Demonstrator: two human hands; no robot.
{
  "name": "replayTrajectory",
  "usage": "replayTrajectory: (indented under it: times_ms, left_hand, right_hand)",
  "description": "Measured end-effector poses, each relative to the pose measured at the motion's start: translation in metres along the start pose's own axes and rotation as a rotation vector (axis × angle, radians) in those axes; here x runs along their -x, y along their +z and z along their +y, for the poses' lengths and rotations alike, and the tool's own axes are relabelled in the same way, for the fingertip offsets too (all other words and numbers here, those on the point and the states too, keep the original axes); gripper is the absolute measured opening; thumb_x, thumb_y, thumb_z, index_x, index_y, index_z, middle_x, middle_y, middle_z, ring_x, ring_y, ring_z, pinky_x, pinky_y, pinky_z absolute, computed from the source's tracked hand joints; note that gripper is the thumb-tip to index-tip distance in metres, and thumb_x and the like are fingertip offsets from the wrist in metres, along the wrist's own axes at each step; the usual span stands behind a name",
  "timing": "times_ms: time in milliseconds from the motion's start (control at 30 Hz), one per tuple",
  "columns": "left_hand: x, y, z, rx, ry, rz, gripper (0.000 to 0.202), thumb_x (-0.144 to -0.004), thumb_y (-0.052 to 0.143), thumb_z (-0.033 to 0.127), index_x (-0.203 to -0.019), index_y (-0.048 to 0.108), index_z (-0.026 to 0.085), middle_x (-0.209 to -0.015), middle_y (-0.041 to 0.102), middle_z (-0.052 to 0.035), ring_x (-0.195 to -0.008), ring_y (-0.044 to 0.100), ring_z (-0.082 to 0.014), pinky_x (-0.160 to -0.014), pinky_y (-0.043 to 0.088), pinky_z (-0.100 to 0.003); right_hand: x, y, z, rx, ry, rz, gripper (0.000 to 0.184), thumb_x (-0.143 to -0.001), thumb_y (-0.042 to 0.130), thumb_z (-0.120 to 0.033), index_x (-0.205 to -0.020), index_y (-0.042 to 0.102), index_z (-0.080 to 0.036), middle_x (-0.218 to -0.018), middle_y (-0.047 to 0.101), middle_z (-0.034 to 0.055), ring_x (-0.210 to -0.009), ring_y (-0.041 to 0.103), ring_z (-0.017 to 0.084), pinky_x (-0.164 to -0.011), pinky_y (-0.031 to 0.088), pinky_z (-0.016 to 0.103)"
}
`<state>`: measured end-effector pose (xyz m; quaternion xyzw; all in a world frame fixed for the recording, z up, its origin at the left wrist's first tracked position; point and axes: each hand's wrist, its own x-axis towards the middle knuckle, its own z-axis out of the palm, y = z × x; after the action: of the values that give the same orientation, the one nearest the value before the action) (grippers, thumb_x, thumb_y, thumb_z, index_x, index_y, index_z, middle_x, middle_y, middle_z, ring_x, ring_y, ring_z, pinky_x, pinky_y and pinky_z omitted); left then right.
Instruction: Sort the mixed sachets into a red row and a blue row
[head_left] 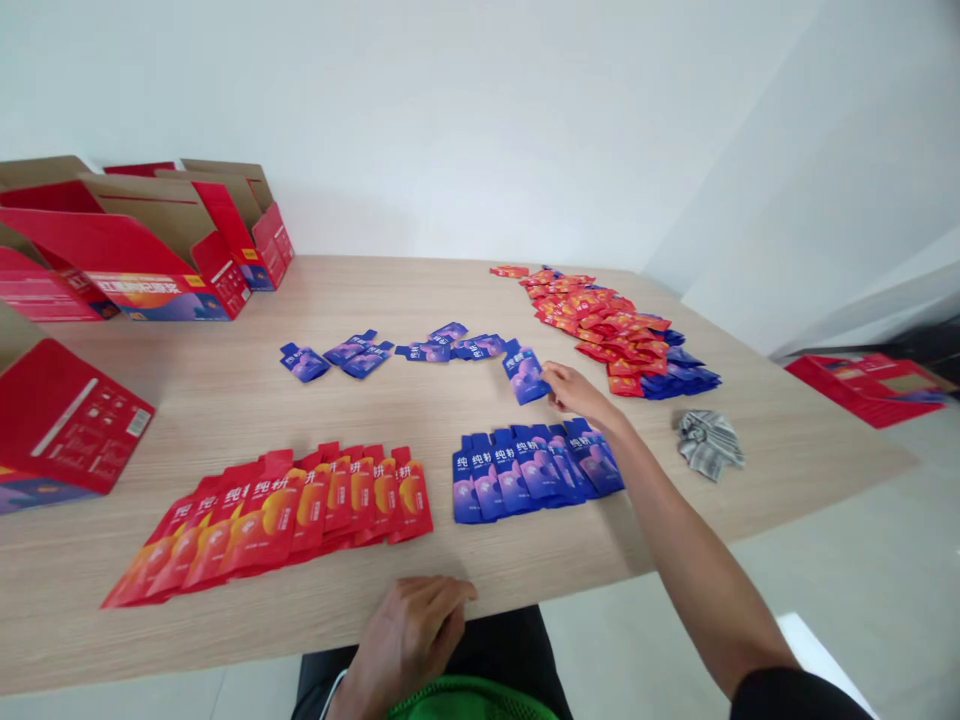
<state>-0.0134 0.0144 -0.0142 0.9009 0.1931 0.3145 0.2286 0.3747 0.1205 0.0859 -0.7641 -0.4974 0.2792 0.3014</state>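
Observation:
My right hand [568, 388] is closed on the edge of a blue pouch [525, 374], lifted above the table with its printed face toward me. Below it lies an overlapping row of blue pouches [514, 478]. My left hand [420, 622] rests at the table's front edge, holding nothing, its fingers loosely bent and the thumb apart from the index finger. In front of it, to the left, a fanned row of red pouches [262, 515] lies face up. Several loose blue pouches [360, 352] are scattered across the middle of the table.
A heap of red pouches [600, 325] with blue pouches [682, 372] beside it covers the back right. Open red cartons [150, 265] stand at the left. A crumpled striped cloth [709, 442] lies near the right edge. Beyond that edge is another red box [870, 385].

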Motion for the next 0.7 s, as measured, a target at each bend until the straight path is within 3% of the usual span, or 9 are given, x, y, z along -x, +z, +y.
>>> replayTrajectory:
  times_ms: [67,133,333,500,700]
  left_hand:
    - [0.000,-0.001,0.000,0.000,-0.003,-0.007,0.026,-0.106,0.043,0.014,-0.106,0.067,0.025,-0.085,0.080,0.0018,-0.071,0.079,-0.0158,-0.068,0.059,-0.024]
    - [-0.001,-0.002,-0.001,0.000,-0.001,-0.013,0.026,-0.106,0.043,0.014,-0.105,0.067,0.025,-0.084,0.080,0.0021,-0.070,0.078,-0.0156,-0.067,0.059,-0.024]
    - [-0.003,-0.003,-0.003,-0.023,0.009,0.011,0.026,-0.105,0.046,0.013,-0.106,0.069,0.025,-0.086,0.081,0.0014,-0.072,0.080,-0.0151,-0.069,0.062,-0.023]
    - [-0.001,-0.002,-0.005,-0.034,0.011,0.025,0.026,-0.104,0.047,0.013,-0.106,0.070,0.024,-0.089,0.083,-0.0002,-0.076,0.082,-0.0151,-0.072,0.063,-0.022]
    - [-0.002,-0.003,-0.004,-0.034,0.013,0.028,0.026,-0.107,0.045,0.016,-0.105,0.070,0.024,-0.088,0.083,-0.0006,-0.073,0.081,-0.0151,-0.070,0.063,-0.022]
  right_hand:
    - [0.027,-0.029,0.035,0.027,-0.103,0.148,0.025,-0.097,0.046,-0.041,-0.078,0.039,-0.027,-0.055,0.043,-0.0069,-0.050,0.052,0.015,-0.050,0.035,0.024]
    - [0.052,-0.054,0.070,0.081,-0.109,0.234,0.026,-0.094,0.047,-0.043,-0.074,0.038,-0.028,-0.054,0.043,-0.0061,-0.049,0.052,0.016,-0.051,0.037,0.026]
    - [0.094,-0.095,0.144,0.236,0.045,0.206,0.025,-0.094,0.044,-0.043,-0.074,0.043,-0.028,-0.056,0.048,-0.0034,-0.051,0.054,0.019,-0.058,0.046,0.031]
    - [0.099,-0.103,0.169,0.266,0.098,0.050,0.031,-0.097,0.039,-0.052,-0.078,0.046,-0.029,-0.055,0.047,-0.0028,-0.052,0.055,0.022,-0.060,0.051,0.035]
    - [0.103,-0.100,0.176,0.286,0.136,-0.059,0.044,-0.092,0.043,-0.067,-0.084,0.060,-0.028,-0.064,0.058,0.0031,-0.062,0.060,0.026,-0.063,0.055,0.039]
